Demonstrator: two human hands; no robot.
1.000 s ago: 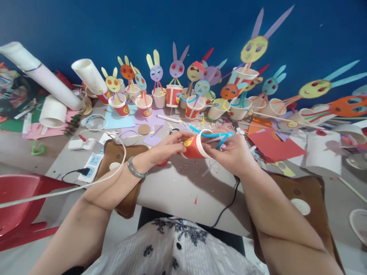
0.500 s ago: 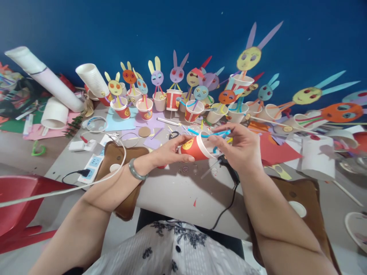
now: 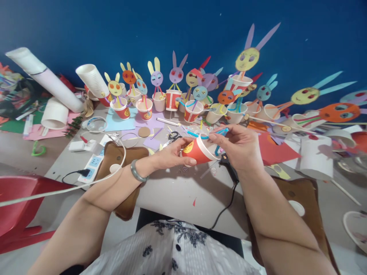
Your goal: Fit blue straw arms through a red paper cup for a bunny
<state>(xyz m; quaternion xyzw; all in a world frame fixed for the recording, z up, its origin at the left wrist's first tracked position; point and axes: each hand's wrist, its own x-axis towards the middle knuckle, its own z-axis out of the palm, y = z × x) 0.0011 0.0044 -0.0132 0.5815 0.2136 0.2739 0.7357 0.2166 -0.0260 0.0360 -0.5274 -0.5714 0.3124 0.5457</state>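
My left hand (image 3: 177, 154) is wrapped round a red paper cup (image 3: 197, 151) with a white rim and a yellow mark. The cup lies tilted on its side in the air, its mouth towards my right hand (image 3: 239, 145). Thumb and fingers of that hand pinch a bent blue pipe cleaner (image 3: 222, 132) at the cup's rim. Part of the blue strip reaches past the rim to the left, and another piece hangs by the mouth. Just below, a black glue gun (image 3: 228, 168) lies on the table, partly hidden by my right hand.
Paper cups with rabbit faces (image 3: 176, 75) stand along the blue wall. A power strip (image 3: 94, 167) and brown cushions (image 3: 123, 160) lie on the left and right. Black scissors (image 3: 174, 136), red paper (image 3: 278, 149) and a white cable (image 3: 124, 152) are around my hands.
The cup has turned slightly and shifted a little to the right in my left hand. My right fingers have closed in on the blue pipe cleaner near the rim.
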